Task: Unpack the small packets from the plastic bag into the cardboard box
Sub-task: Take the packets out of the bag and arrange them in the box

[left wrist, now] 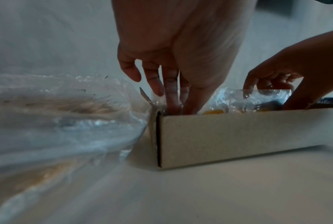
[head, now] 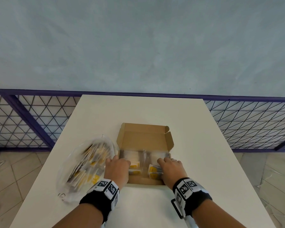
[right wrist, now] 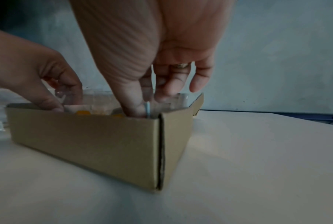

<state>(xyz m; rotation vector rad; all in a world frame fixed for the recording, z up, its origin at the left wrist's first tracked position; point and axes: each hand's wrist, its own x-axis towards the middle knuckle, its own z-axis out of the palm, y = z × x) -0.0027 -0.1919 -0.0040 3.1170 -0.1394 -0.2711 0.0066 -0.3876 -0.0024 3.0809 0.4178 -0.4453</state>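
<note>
An open cardboard box [head: 145, 139] sits mid-table with its lid folded back. Rows of clear small packets [head: 154, 171] with yellow contents stand inside it. My left hand [head: 117, 163] reaches into the box's left end and pinches a stack of packets between thumb and fingers [left wrist: 171, 91]. My right hand [head: 169, 165] does the same at the right end, with its thumb [right wrist: 133, 106] inside the front wall and its fingers behind the packets [right wrist: 180, 97]. The clear plastic bag [head: 82, 167] lies left of the box, touching it, with several more packets inside.
The white table [head: 138, 109] has bare surface beyond and to the right of the box [right wrist: 85, 139]. The bag [left wrist: 56, 121] crowds the box's left wall [left wrist: 238, 136]. A purple wire-mesh fence [head: 31, 122] runs behind the table.
</note>
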